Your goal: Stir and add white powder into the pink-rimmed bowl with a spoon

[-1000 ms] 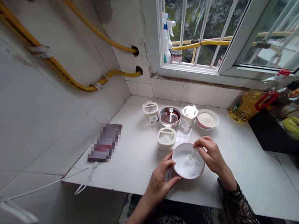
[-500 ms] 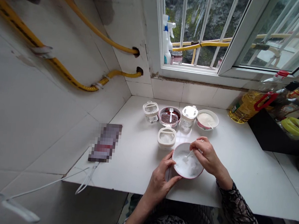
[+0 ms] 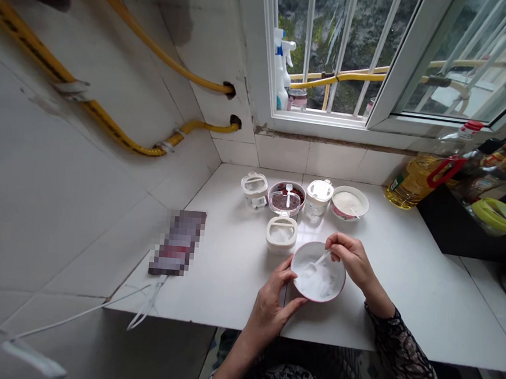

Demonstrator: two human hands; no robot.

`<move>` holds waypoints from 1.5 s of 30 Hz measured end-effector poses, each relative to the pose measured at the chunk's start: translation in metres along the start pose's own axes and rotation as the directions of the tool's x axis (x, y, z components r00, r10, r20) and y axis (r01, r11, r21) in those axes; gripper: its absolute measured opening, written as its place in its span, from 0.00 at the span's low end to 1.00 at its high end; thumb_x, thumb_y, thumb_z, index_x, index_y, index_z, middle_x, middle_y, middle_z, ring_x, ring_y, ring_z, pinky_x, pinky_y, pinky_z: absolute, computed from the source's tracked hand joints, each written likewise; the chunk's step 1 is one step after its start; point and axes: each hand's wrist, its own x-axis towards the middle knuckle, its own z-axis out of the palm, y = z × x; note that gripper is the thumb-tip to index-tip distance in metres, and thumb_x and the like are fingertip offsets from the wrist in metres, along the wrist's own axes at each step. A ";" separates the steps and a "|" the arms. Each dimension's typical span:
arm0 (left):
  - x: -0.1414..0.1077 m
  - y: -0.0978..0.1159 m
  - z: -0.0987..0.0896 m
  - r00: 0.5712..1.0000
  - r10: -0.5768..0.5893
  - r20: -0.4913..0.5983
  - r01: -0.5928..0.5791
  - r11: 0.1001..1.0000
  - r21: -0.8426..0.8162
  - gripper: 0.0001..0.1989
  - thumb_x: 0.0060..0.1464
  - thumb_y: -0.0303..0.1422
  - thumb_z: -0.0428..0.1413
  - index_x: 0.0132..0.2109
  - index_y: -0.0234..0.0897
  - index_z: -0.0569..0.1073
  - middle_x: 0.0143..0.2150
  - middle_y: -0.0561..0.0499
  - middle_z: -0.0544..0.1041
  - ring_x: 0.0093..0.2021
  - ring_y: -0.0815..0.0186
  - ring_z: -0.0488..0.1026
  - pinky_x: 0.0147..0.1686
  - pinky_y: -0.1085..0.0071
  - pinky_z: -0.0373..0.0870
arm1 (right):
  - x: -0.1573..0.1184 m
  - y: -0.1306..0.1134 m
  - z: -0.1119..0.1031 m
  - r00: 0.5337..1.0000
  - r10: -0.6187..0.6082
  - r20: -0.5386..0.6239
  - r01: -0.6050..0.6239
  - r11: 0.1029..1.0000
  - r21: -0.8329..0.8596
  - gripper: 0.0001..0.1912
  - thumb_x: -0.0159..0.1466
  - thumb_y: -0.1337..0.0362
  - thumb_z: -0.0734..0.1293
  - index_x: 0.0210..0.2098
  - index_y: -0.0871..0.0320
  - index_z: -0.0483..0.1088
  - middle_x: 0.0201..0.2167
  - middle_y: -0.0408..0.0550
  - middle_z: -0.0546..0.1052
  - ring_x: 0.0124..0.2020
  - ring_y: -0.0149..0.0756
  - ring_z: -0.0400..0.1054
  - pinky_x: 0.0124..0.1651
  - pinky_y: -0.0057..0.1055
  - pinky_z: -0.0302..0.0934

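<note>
Fingers of the right hand (image 3: 356, 265) are bunched, thumb and forefinger pinching the white spoon (image 3: 321, 258) by its handle end; left hand (image 3: 270, 302) curves round the bowl (image 3: 337, 287) on its left side, thumb low by the near edge, other digits up along the rim. Bowl is on the counter (image 3: 225, 257), right in front of the person, white loose stuff (image 3: 322, 284) inside.

Change: right-hand fingers have drawn back from over the bowl to about its far right rim, so more handle shows than half a second ago. Spoon head sits on the left part of the white stuff, slightly further left. Left hand hasn't shifted; looks like it steadies the bowl while the spoon works the contents around, my read.

Hard to see: spoon tip blends into the white, depth unclear. Curled right fingers mostly hidden behind the knuckles; left palm side and bowl underside too. Flat dark item (image 3: 178, 245) is pixelated, can't identify. Black box (image 3: 436, 224) of bottles is cut off at frame right.
</note>
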 end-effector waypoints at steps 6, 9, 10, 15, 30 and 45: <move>0.000 0.000 0.000 1.000 -0.006 0.001 0.006 1.000 -0.020 0.16 0.55 0.29 0.62 0.50 0.40 0.69 0.67 0.36 0.68 0.67 0.51 0.68 0.59 0.54 0.72 | 0.005 0.001 0.000 0.996 0.022 -0.086 -0.009 0.989 0.146 0.06 0.57 0.62 0.64 0.28 0.57 0.71 0.17 0.39 0.66 0.21 0.31 0.61 0.28 0.31 0.60; 0.000 0.000 0.000 1.000 -0.001 -0.003 0.001 1.000 -0.024 0.17 0.55 0.28 0.62 0.50 0.40 0.69 0.67 0.36 0.68 0.67 0.51 0.68 0.60 0.54 0.72 | 0.005 -0.003 0.006 0.984 -0.071 -0.161 0.088 0.991 0.099 0.07 0.63 0.60 0.64 0.33 0.56 0.71 0.20 0.41 0.71 0.24 0.34 0.66 0.30 0.32 0.63; 0.000 0.000 0.000 1.000 0.000 -0.004 0.000 1.000 -0.027 0.17 0.55 0.28 0.62 0.50 0.40 0.69 0.67 0.36 0.68 0.67 0.50 0.67 0.60 0.53 0.72 | 0.004 -0.004 0.010 0.974 -0.120 -0.191 0.130 0.990 0.044 0.08 0.65 0.60 0.63 0.36 0.56 0.71 0.23 0.43 0.73 0.26 0.35 0.69 0.32 0.32 0.64; 0.001 0.000 0.000 1.000 0.008 -0.002 -0.008 1.000 -0.017 0.17 0.56 0.29 0.62 0.50 0.40 0.69 0.66 0.36 0.69 0.67 0.50 0.67 0.60 0.52 0.71 | 0.005 -0.009 0.027 0.830 -0.547 -0.107 0.466 0.786 -0.405 0.08 0.70 0.67 0.61 0.41 0.53 0.72 0.33 0.47 0.81 0.36 0.39 0.75 0.51 0.43 0.65; -0.001 0.000 0.000 1.000 -0.003 0.004 0.003 1.000 -0.003 0.17 0.55 0.28 0.62 0.50 0.41 0.68 0.67 0.37 0.68 0.67 0.51 0.67 0.61 0.53 0.70 | -0.004 -0.003 -0.001 0.868 -0.496 0.024 0.447 0.760 -0.472 0.10 0.65 0.71 0.59 0.31 0.53 0.69 0.24 0.41 0.75 0.29 0.37 0.68 0.52 0.43 0.62; 0.000 0.000 -0.001 1.000 -0.001 0.012 0.001 1.000 -0.009 0.16 0.57 0.30 0.62 0.51 0.41 0.67 0.67 0.36 0.68 0.67 0.51 0.67 0.60 0.55 0.70 | -0.002 -0.003 0.003 0.998 -0.046 0.035 0.049 0.994 -0.101 0.08 0.56 0.66 0.60 0.25 0.56 0.70 0.16 0.40 0.68 0.23 0.34 0.61 0.30 0.31 0.56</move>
